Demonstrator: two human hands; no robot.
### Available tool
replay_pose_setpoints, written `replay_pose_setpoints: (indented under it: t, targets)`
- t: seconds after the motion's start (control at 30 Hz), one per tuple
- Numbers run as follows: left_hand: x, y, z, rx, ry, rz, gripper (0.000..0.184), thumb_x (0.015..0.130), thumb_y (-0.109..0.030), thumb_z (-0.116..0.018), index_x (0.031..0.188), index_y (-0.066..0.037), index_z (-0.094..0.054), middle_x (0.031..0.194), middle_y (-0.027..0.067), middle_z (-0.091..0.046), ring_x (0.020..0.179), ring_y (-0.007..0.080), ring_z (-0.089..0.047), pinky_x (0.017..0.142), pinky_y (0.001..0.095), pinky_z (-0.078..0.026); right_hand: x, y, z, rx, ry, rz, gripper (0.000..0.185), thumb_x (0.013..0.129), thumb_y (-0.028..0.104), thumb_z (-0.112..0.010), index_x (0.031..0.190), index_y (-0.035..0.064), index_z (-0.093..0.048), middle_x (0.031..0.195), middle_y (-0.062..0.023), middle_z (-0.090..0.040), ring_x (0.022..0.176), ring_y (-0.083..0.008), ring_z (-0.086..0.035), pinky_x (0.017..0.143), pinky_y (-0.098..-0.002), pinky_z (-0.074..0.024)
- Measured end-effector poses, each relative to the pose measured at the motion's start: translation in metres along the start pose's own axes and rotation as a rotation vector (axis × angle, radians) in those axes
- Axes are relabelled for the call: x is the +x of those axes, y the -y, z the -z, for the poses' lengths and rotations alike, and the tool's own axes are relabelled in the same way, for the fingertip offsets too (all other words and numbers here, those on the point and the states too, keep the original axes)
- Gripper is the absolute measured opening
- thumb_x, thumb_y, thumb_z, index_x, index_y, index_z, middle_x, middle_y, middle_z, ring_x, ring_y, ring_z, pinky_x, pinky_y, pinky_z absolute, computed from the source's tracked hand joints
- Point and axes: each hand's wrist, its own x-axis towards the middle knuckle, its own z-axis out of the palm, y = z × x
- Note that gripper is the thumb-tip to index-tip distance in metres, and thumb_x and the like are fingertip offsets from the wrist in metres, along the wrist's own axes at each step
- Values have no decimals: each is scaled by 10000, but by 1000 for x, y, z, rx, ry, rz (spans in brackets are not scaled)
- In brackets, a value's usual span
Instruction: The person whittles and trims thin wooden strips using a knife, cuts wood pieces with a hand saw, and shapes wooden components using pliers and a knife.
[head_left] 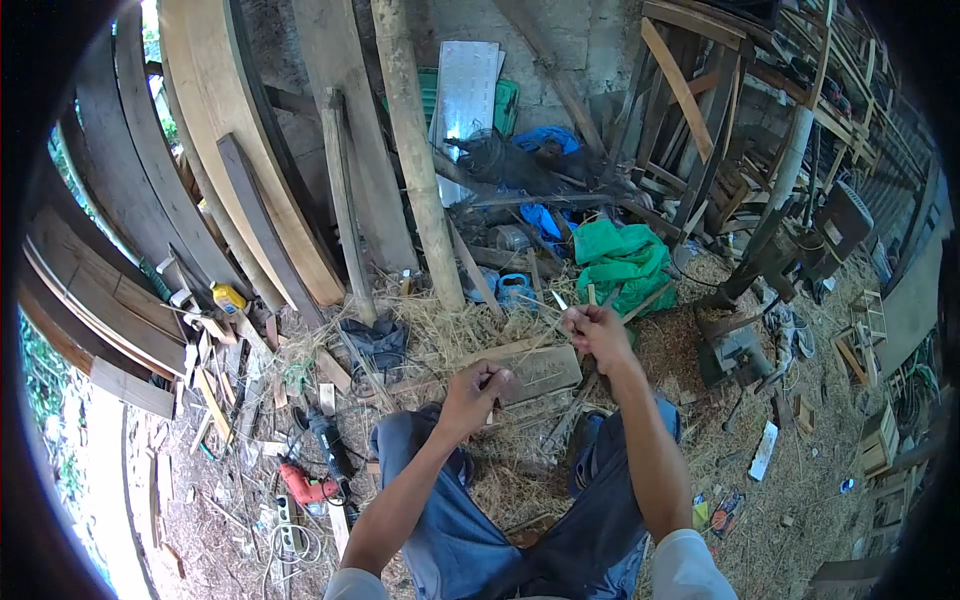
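My right hand (pixel 598 338) is closed, raised just beyond my right knee. From its fingers a thin, pale, pointed blade, seemingly a knife (pixel 559 299), sticks out up and to the left; its handle is hidden. My left hand (pixel 474 396) hovers over my left knee with curled fingers, and whatever it may hold is too small to make out. Between and beyond the hands lies a flat wooden board (pixel 540 374) on the shavings. The two hands are apart.
A red power drill (pixel 305 487), a dark power tool (pixel 328 440) and a power strip (pixel 288 530) lie to the left. Tall planks (pixel 250 150) lean behind. A green sack (pixel 622 265) sits ahead; a metal machine (pixel 740 350) stands right. Shavings and offcuts cover the ground.
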Motion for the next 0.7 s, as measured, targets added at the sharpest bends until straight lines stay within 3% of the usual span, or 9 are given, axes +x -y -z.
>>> replay_pose_setpoints:
  t: [0.13, 0.2, 0.23, 0.3, 0.33, 0.4, 0.47, 0.53, 0.7]
  targets:
    - [5, 20, 1, -105, -5, 13, 145, 888, -117, -568, 877, 24, -602, 709, 6, -574, 637, 58, -497, 595, 231, -406, -25, -22, -28, -120, 27, 3, 150, 880, 160, -576, 875, 11, -592, 692, 4, -557, 486, -49, -417, 407, -197, -303]
    - [4, 15, 6, -74, 10, 40, 147, 890, -122, -568, 875, 19, -604, 703, -1, -567, 621, 57, -484, 583, 231, -400, -26, -39, -33, -356, 168, -12, 119, 853, 128, -589, 900, 19, -588, 708, 2, -560, 515, -66, -451, 427, -213, -335]
    - [0, 14, 7, -47, 26, 75, 148, 891, -127, -568, 874, 15, -606, 697, -8, -560, 605, 56, -471, 572, 230, -393, -16, -37, -22, -52, -117, 108, 102, 835, 87, -578, 913, 22, -586, 724, 1, -564, 536, -76, -475, 447, -209, -350]
    - [-9, 19, 11, -111, 20, 94, 144, 892, -126, -567, 873, 11, -608, 691, -13, -553, 599, 55, -463, 565, 227, -386, 13, -10, 26, 63, -269, 74, 138, 863, 101, -546, 923, 5, -625, 700, -15, -556, 496, -71, -418, 435, -225, -322]
    - [-8, 19, 14, -174, 11, 91, 141, 893, -125, -566, 873, 8, -610, 686, -19, -546, 593, 53, -456, 557, 223, -378, 14, 3, 42, 165, -172, 140, 171, 898, 116, -529, 986, -16, -595, 704, -13, -549, 476, -45, -374, 416, -201, -278]
    - [-4, 21, 15, -142, -25, 2, 131, 899, -115, -555, 882, 3, -611, 680, -27, -535, 594, 47, -443, 553, 220, -368, -3, 19, 40, 184, -111, 59, 228, 894, 154, -557, 1019, -37, -571, 691, -8, -539, 467, -34, -362, 403, -193, -260]
    - [-2, 16, 16, -157, -16, 115, 129, 901, -110, -552, 892, 4, -610, 679, -24, -531, 601, 43, -427, 559, 221, -363, -22, 20, 23, 140, -66, 15, 229, 892, 157, -562, 1020, -33, -570, 694, -11, -543, 462, -34, -361, 400, -195, -261]
    - [0, 17, 12, -170, -9, 99, 135, 903, -116, -551, 895, 5, -609, 680, -22, -530, 603, 44, -423, 560, 221, -360, -32, 16, 3, 101, -32, -43, 229, 891, 161, -566, 1020, -29, -569, 697, -14, -548, 458, -34, -361, 396, -196, -263]
    - [0, 14, 3, -141, 40, 58, 159, 907, -141, -551, 889, 8, -606, 670, -21, -517, 595, 52, -421, 555, 219, -349, -37, 5, -28, 88, 124, 49, 206, 895, 181, -570, 1007, 8, -565, 701, -27, -572, 465, -49, -381, 405, -191, -281]
